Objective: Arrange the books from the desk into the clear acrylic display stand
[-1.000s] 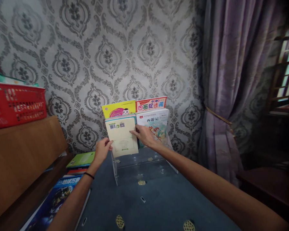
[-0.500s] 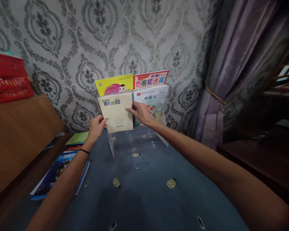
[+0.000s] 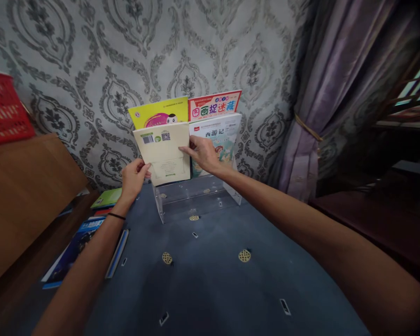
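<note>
A clear acrylic stand [image 3: 159, 205] holds several books. My left hand [image 3: 133, 177] pinches the left edge of a cream-coloured book [image 3: 166, 151], whose back cover with barcode and QR code faces me. At its right edge is my right hand [image 3: 203, 153], thumb on the cover and fingers behind the edge. That hand partly covers a white-and-teal book [image 3: 229, 133] standing beside the cream one. In the row behind, a yellow book [image 3: 143, 112] and a red-bordered book [image 3: 215, 105] show their upper parts.
Several books lie at the left, among them a blue one [image 3: 73, 247] and a green one [image 3: 107, 198]. A wooden box [image 3: 31, 186] carries a red basket [image 3: 7, 109]. Patterned wallpaper rises behind the dark blue tablecloth [image 3: 210, 289]; a tied curtain [image 3: 311, 112] hangs right.
My view has shifted slightly, moving the scene up and left. The cream book sits a little higher against the yellow one; both hands keep their places on its edges.
</note>
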`<state>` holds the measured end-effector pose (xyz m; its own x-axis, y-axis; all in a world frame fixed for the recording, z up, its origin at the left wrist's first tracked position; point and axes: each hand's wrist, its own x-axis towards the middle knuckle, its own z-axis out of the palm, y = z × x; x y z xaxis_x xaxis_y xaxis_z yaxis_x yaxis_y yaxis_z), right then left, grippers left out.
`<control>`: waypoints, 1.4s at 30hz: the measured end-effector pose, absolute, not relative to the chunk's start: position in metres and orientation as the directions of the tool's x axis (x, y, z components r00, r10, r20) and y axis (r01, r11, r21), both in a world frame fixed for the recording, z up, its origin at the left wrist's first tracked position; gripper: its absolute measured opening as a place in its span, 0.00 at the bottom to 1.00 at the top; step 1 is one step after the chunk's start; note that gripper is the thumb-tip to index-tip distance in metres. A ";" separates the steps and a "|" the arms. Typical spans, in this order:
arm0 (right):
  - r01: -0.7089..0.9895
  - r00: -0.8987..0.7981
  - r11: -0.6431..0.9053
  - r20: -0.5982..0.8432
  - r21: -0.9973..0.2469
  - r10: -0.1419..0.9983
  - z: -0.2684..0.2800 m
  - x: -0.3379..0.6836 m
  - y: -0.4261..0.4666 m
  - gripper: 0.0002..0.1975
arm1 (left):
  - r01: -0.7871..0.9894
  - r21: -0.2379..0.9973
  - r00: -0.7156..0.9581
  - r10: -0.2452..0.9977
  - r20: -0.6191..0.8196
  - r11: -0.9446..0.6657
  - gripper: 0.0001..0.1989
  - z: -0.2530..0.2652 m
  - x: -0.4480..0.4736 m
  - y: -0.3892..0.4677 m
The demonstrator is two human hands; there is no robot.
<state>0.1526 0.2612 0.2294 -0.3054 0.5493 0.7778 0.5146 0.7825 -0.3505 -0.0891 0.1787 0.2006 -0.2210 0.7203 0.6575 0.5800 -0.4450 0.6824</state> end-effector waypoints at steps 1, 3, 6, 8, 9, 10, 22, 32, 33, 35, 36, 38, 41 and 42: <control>0.523 -0.308 0.776 0.771 -0.352 0.557 0.226 0.153 0.261 0.10 | 0.579 0.691 -0.223 0.730 0.645 -0.434 0.10 0.197 -0.089 0.179; 0.532 -0.309 0.765 0.759 -0.362 0.574 0.219 0.154 0.262 0.11 | 0.579 0.706 -0.230 0.750 0.620 -0.406 0.10 0.191 -0.088 0.180; 0.522 -0.316 0.759 0.738 -0.389 0.596 0.213 0.153 0.266 0.10 | 0.571 0.729 -0.234 0.776 0.586 -0.378 0.09 0.187 -0.088 0.182; 0.497 -0.321 0.767 0.735 -0.406 0.597 0.214 0.153 0.265 0.09 | 0.574 0.727 -0.236 0.774 0.587 -0.377 0.09 0.188 -0.087 0.181; 0.474 -0.323 0.780 0.743 -0.409 0.586 0.215 0.153 0.262 0.09 | 0.584 0.718 -0.242 0.763 0.599 -0.378 0.10 0.189 -0.087 0.178; 0.447 -0.322 0.800 0.763 -0.400 0.561 0.217 0.155 0.257 0.10 | 0.597 0.707 -0.249 0.750 0.613 -0.380 0.11 0.191 -0.085 0.173; 0.159 -0.627 0.958 0.774 0.238 -0.088 0.120 0.206 0.111 0.17 | 0.082 0.992 -0.224 0.969 0.107 -0.090 0.22 0.128 -0.078 0.042; -0.019 -0.776 0.973 0.610 0.230 -0.159 0.035 0.154 0.046 0.09 | 0.104 0.970 0.110 0.967 -0.230 0.219 0.27 0.063 -0.111 0.042; -0.037 -0.796 0.979 0.586 0.201 -0.151 0.029 0.149 0.043 0.10 | 0.167 0.964 0.126 0.965 -0.229 0.207 0.24 0.058 -0.114 0.044; -0.044 -0.839 0.995 0.537 0.094 -0.088 0.020 0.137 0.042 0.11 | 0.267 0.949 0.141 0.967 -0.210 0.167 0.22 0.049 -0.120 0.047; -0.024 -0.854 1.000 0.519 0.014 -0.027 0.018 0.131 0.044 0.11 | 0.297 0.943 0.146 0.969 -0.198 0.148 0.21 0.045 -0.122 0.049; 0.073 -0.868 0.980 0.473 -0.186 0.154 0.016 0.118 0.056 0.16 | 0.315 0.942 0.153 0.973 -0.174 0.118 0.21 0.038 -0.125 0.051; 0.256 -0.860 0.867 0.309 -0.427 0.406 0.014 0.097 0.081 0.29 | 0.306 0.945 0.146 0.975 -0.165 0.114 0.21 0.031 -0.127 0.053; 0.311 -0.856 0.832 0.245 -0.458 0.455 0.013 0.090 0.090 0.31 | 0.310 0.943 0.145 0.974 -0.173 0.122 0.22 0.030 -0.127 0.053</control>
<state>0.0903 0.0902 0.0134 -0.8562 0.4549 0.2447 0.3113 0.8325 -0.4583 -0.1273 0.0532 0.0301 0.1445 0.9742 -0.1734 0.3105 0.1218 0.9428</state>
